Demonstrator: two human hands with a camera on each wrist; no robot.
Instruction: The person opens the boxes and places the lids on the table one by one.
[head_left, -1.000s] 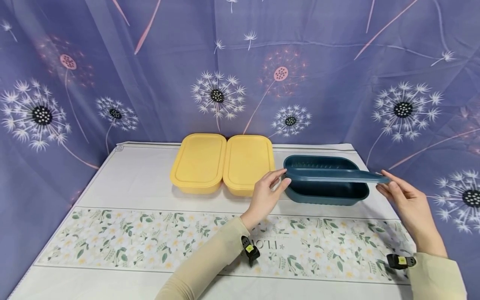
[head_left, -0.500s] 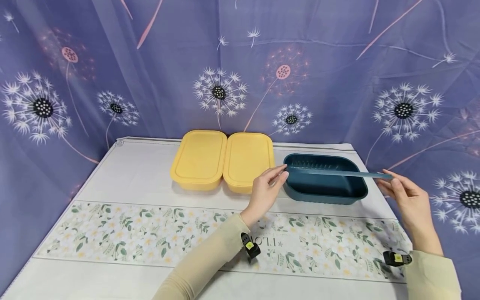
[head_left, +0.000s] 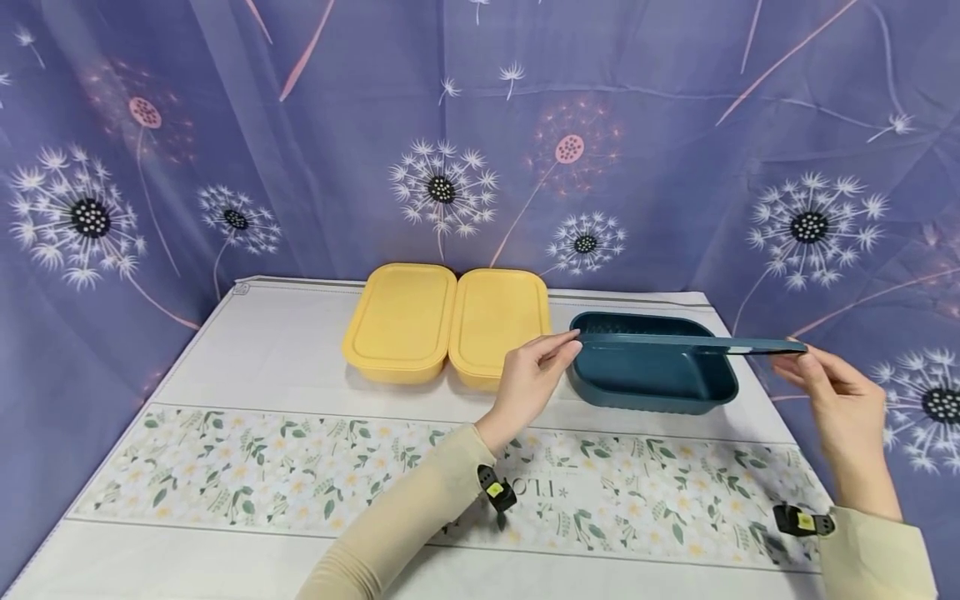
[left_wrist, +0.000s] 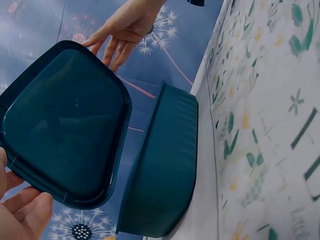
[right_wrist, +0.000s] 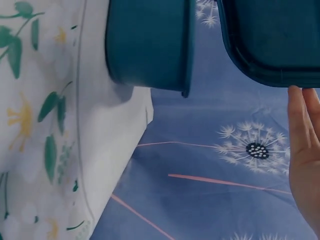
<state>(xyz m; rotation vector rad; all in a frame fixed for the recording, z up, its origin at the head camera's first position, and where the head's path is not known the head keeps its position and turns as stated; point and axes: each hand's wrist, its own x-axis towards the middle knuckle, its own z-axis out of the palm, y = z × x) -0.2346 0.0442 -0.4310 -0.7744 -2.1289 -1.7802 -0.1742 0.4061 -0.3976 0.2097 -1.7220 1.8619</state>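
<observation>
A dark teal lid [head_left: 675, 341] is held nearly edge-on to the head view, above an uncovered dark teal food container [head_left: 652, 400] on the right of the table. My left hand [head_left: 528, 379] pinches the lid's left end between thumb and fingers. At the other end, my right hand [head_left: 847, 408] grips it, reaching past the container's right side. From the left wrist, the lid's underside [left_wrist: 65, 120] faces the camera, apart from the container [left_wrist: 165, 160]. In the right wrist view the right fingertips [right_wrist: 296, 97] touch the lid's edge; the thumb is hidden there.
Two yellow lidded boxes, a left one [head_left: 401, 321] and a right one [head_left: 501, 317], stand side by side left of the teal container. A floral strip [head_left: 285, 475] crosses the white tablecloth. A purple dandelion-print curtain [head_left: 322, 183] hangs behind the table.
The lid has tilted from showing some of its face to nearly edge-on. My right hand has shifted a little to the right with its end. The left hand keeps nearly the same place.
</observation>
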